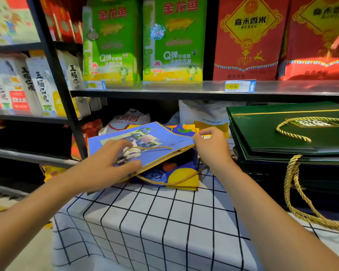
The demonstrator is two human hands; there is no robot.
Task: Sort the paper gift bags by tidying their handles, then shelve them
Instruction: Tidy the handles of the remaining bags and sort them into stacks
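A flat blue paper gift bag [157, 137] with a yellow edge lies tilted on top of other blue and yellow bags [180, 173]. My left hand [110, 163] grips its near left edge, thumb under, fingers over the gold rope handle [153, 148]. My right hand [209, 145] pinches the bag's right corner and lifts it. A second gold handle [170, 182] trails out below the stack. To the right sits a tall stack of dark green gift bags [282, 137] with gold rope handles [294, 192] hanging over the front.
The bags rest on a surface with a white cloth with a black grid [145, 222]. A black metal shelf [184, 90] runs above, holding green and red rice boxes. White sacks [202, 112] stand behind the bags. More shelving stands at the left.
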